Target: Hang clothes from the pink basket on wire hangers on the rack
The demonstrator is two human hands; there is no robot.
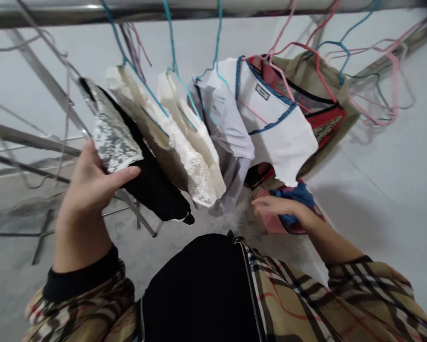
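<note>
My left hand (pixel 88 183) grips the lower edge of a black garment with a silvery lace panel (pixel 110 130) that hangs on a wire hanger at the left end of the rail. My right hand (pixel 277 209) is lower, its fingers curled on a bunch of pink and blue cloth (pixel 292 209) under the hanging clothes. Between the hands hang two cream lace garments (pixel 195 147), a pale grey shirt (pixel 222 123) and a white top with blue trim (pixel 281 133), all on wire hangers.
A metal rail (pixel 56 14) runs across the top with several empty pink and blue wire hangers (pixel 377 85) at its right. A red patterned garment and a khaki one (pixel 327 118) hang behind the white top. Metal rack bars (pixel 28 142) cross at the left.
</note>
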